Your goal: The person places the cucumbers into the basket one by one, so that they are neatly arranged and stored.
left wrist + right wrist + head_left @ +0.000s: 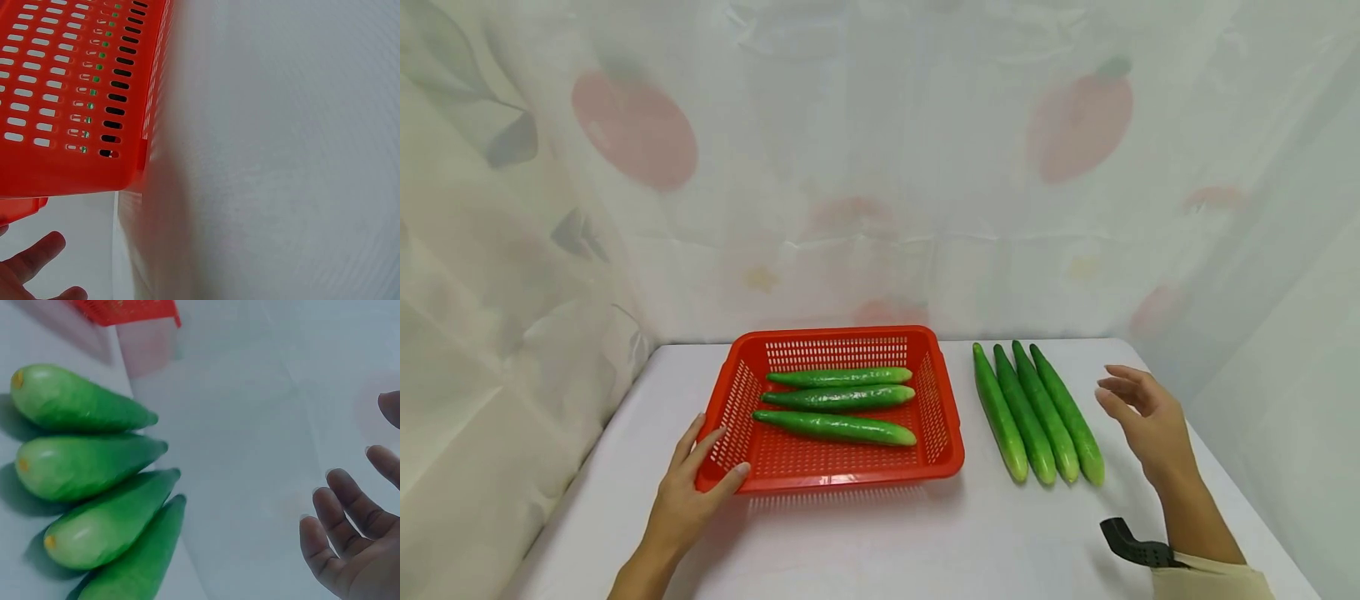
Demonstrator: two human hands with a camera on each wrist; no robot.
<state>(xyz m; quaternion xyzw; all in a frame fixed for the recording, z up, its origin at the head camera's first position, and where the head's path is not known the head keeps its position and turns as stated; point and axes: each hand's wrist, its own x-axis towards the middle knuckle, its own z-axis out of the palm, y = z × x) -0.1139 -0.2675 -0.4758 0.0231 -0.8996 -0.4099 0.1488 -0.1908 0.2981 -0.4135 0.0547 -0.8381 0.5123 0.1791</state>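
Three green cucumbers (835, 427) lie side by side in a red plastic basket (827, 483), roughly level across it. At the basket's front left corner is my left hand (688, 500), its fingers spread and its thumb and index finger over the rim. In the left wrist view some of those fingers (44, 253) stick out straight by the basket's wall. To the right of the basket, several more cucumbers (1033, 417) lie in a row on the table. My right hand (1150, 421) hovers right of this row, holding nothing, its fingers loosely bent.
A white cloth covers the table (850, 550). Pale curtains (865, 167) with fruit prints rise behind the table and along both sides. A black strap piece (1138, 548) juts from the right wrist, above a light sleeve (1210, 579).
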